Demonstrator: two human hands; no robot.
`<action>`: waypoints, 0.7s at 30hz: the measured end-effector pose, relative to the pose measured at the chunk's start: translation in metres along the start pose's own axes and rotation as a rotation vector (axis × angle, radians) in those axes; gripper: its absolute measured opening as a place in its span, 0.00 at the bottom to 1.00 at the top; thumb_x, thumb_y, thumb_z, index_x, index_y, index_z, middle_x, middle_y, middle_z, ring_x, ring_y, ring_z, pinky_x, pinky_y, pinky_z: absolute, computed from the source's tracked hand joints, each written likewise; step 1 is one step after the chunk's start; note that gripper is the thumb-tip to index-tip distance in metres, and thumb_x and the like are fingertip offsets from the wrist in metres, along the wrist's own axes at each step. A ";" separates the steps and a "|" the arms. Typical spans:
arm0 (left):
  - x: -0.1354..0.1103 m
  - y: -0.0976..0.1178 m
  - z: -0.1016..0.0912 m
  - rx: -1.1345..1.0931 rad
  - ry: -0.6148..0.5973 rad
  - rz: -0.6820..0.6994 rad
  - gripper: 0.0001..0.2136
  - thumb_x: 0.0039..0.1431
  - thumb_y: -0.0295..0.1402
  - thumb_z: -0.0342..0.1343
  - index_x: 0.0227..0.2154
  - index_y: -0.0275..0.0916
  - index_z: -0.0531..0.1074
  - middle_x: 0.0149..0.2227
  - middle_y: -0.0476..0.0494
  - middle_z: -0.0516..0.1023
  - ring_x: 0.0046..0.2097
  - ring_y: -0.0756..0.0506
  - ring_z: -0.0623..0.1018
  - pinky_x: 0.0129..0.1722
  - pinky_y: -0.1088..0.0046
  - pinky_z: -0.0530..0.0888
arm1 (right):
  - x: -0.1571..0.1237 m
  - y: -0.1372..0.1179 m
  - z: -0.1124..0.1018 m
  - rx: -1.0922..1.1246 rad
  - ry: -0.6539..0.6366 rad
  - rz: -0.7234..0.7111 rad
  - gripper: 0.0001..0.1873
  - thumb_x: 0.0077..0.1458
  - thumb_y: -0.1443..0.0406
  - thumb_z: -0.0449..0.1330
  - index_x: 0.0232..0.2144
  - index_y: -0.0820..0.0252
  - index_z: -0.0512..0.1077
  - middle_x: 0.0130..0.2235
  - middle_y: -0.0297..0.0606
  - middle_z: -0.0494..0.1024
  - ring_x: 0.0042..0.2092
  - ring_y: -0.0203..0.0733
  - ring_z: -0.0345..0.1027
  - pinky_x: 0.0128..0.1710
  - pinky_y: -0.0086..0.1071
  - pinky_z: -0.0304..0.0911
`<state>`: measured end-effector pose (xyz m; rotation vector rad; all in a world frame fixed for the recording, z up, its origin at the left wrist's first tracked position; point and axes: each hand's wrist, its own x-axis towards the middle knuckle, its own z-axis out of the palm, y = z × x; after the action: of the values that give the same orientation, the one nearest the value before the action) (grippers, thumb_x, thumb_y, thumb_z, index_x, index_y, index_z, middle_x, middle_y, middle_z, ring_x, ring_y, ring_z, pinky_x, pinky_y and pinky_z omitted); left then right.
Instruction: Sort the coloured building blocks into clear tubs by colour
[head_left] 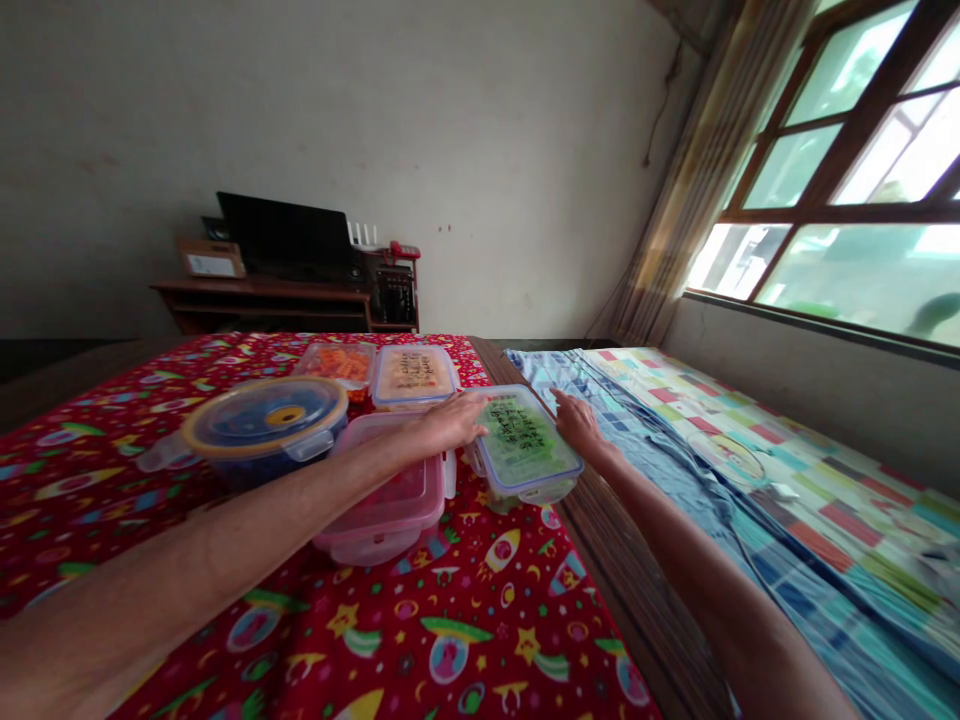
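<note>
A clear food container with a blue-rimmed lid and green contents [525,440] stands near the right edge of the cloth-covered table. Dark handwriting covers its lid. At the container's left side is my left hand [455,420], fingers stretched out and close to the lid's rim; whether they touch it is unclear. Across from it, my right hand [577,420] has its fingers apart by the container's right edge, holding nothing. Beneath my left forearm sits a pink-lidded container [397,500], partly hidden by the arm.
A blue round container [262,420] stands on the left, with an orange-filled container [341,365] and a peach-coloured labelled container [415,375] behind. Red patterned cloth [450,620] covers the table. A bed [720,460] lies right; a desk with a monitor [285,235] stands at the wall.
</note>
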<state>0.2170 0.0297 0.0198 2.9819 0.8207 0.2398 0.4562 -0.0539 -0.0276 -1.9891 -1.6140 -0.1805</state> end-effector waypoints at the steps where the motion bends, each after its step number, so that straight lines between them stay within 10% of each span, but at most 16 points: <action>1: 0.001 -0.002 0.002 0.008 -0.044 0.034 0.16 0.60 0.33 0.51 0.49 0.31 0.69 0.51 0.31 0.74 0.53 0.37 0.73 0.53 0.63 0.68 | 0.000 -0.006 -0.002 -0.034 -0.015 -0.075 0.23 0.57 0.71 0.47 0.53 0.63 0.70 0.48 0.51 0.76 0.53 0.51 0.67 0.56 0.43 0.58; 6: 0.003 -0.012 0.014 0.056 -0.042 0.122 0.14 0.65 0.36 0.45 0.41 0.30 0.71 0.43 0.31 0.77 0.44 0.39 0.76 0.47 0.64 0.70 | -0.002 -0.019 0.008 -0.102 -0.167 -0.341 0.27 0.63 0.59 0.47 0.58 0.71 0.64 0.60 0.56 0.65 0.64 0.54 0.53 0.63 0.49 0.50; 21: 0.004 -0.015 0.016 0.142 -0.147 0.122 0.21 0.64 0.44 0.48 0.49 0.31 0.70 0.53 0.30 0.73 0.54 0.37 0.72 0.53 0.65 0.67 | -0.009 -0.014 0.019 -0.066 -0.222 -0.378 0.27 0.64 0.59 0.45 0.58 0.72 0.64 0.61 0.57 0.63 0.65 0.53 0.51 0.64 0.50 0.50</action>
<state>0.2156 0.0450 0.0034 3.1384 0.6676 -0.0362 0.4360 -0.0501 -0.0426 -1.7830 -2.1462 -0.1611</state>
